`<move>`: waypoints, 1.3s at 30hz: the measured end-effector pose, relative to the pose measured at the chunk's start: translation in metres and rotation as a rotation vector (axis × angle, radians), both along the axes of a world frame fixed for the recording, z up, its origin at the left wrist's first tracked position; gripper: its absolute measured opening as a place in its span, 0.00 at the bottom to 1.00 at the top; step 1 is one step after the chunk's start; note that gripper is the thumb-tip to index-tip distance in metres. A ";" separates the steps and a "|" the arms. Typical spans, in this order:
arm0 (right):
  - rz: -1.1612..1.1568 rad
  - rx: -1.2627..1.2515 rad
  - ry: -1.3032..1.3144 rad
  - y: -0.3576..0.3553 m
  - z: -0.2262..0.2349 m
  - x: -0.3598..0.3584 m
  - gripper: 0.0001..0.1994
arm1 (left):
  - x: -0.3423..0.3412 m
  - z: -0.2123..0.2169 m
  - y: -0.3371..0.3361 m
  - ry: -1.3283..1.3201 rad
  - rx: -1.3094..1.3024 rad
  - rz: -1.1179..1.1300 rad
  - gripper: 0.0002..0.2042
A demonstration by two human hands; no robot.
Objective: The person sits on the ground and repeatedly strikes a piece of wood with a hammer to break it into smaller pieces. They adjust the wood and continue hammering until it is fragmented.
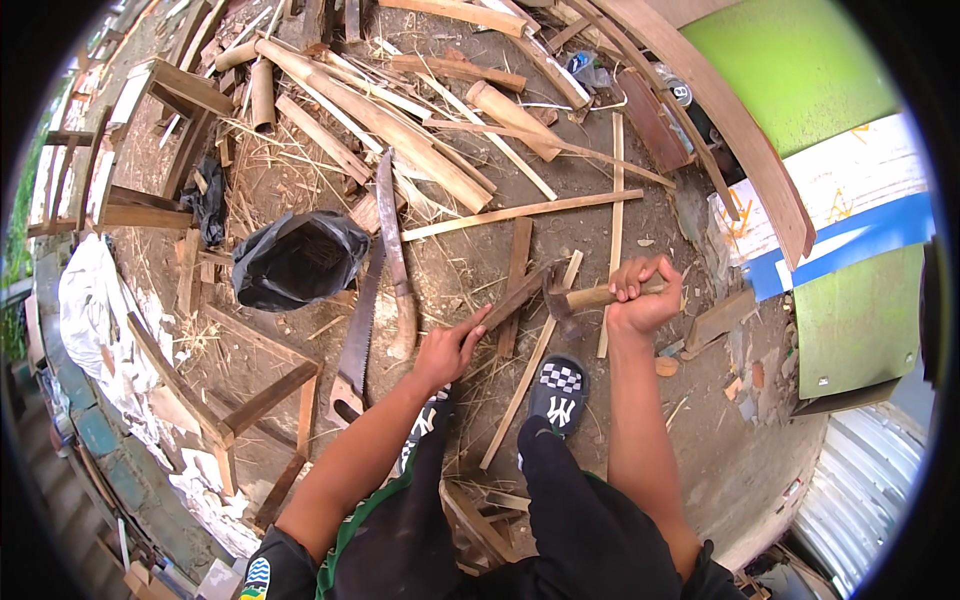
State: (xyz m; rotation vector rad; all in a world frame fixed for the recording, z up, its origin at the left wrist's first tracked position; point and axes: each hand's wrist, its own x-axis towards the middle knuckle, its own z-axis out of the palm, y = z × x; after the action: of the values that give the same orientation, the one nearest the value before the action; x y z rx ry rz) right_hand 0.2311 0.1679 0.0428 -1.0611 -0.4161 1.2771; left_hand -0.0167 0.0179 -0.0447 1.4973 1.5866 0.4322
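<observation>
My left hand is closed on the near end of a short dark wood piece, its fingers along the top. My right hand is wrapped round the wooden handle of a hammer. The hammer's dark metal head is at the far end of the wood piece; whether the two touch, I cannot tell. Beneath them, thin pale wood strips and another dark board lie on the ground. To the left of my left hand lie a handsaw and a long curved blade with a wooden handle.
An open black plastic bag stands at the left, near wooden frames. Bamboo poles and split strips are piled at the far side. Green panels and a corrugated metal sheet border the right. My sandalled feet are below my hands.
</observation>
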 end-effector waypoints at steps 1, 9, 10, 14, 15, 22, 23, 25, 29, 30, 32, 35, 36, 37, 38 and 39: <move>-0.026 -0.009 0.035 -0.002 0.001 0.002 0.17 | 0.000 0.001 0.000 0.007 -0.002 0.001 0.21; 0.097 0.037 -0.061 0.001 0.000 -0.001 0.18 | 0.003 0.005 0.000 0.110 -0.021 0.008 0.21; 0.090 0.029 -0.058 0.001 0.001 -0.002 0.18 | 0.003 0.005 -0.002 0.135 -0.021 0.010 0.21; 0.076 0.040 -0.072 -0.003 -0.001 0.001 0.19 | 0.009 0.013 -0.003 0.267 -0.030 0.008 0.22; 0.075 0.040 -0.085 -0.003 -0.001 0.003 0.19 | 0.013 0.014 -0.001 0.272 0.017 0.015 0.21; 0.200 0.036 -0.258 -0.008 -0.001 0.005 0.21 | 0.043 0.045 0.023 0.450 -0.227 -0.150 0.22; 0.237 0.058 -0.278 -0.004 0.003 -0.004 0.22 | 0.037 0.041 0.021 0.447 -0.225 -0.125 0.21; 0.243 0.021 -0.242 -0.005 0.009 -0.008 0.21 | 0.036 0.034 0.015 0.414 -0.223 -0.082 0.19; 0.257 0.013 -0.223 -0.001 0.012 0.000 0.21 | 0.044 0.035 0.009 0.394 -0.219 -0.082 0.21; 0.277 0.025 -0.230 0.002 0.012 0.001 0.21 | 0.042 0.031 0.008 0.394 -0.200 -0.107 0.23; 0.300 0.035 -0.206 0.007 0.013 -0.007 0.21 | 0.033 0.024 0.006 0.405 -0.156 -0.149 0.29; 0.348 0.033 -0.235 0.007 0.015 -0.010 0.21 | 0.045 0.031 -0.004 0.392 -0.183 -0.171 0.39; 0.360 0.047 -0.242 0.006 0.014 -0.010 0.20 | 0.053 0.035 -0.002 0.448 -0.315 -0.209 0.47; 0.369 0.062 -0.243 0.004 0.012 -0.014 0.20 | 0.055 0.037 -0.002 0.526 -0.213 -0.241 0.49; 0.375 0.076 -0.244 0.003 0.011 -0.017 0.20 | 0.057 0.039 -0.005 0.602 -0.109 -0.274 0.50; 0.377 0.089 -0.249 0.005 0.010 -0.017 0.20 | 0.059 0.041 -0.006 0.677 -0.004 -0.310 0.52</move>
State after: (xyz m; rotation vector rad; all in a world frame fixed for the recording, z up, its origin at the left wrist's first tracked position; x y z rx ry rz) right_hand 0.2143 0.1730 0.0524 -1.1024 -0.8879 1.4443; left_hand 0.0418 0.0120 -0.0037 1.9714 1.7926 -0.2904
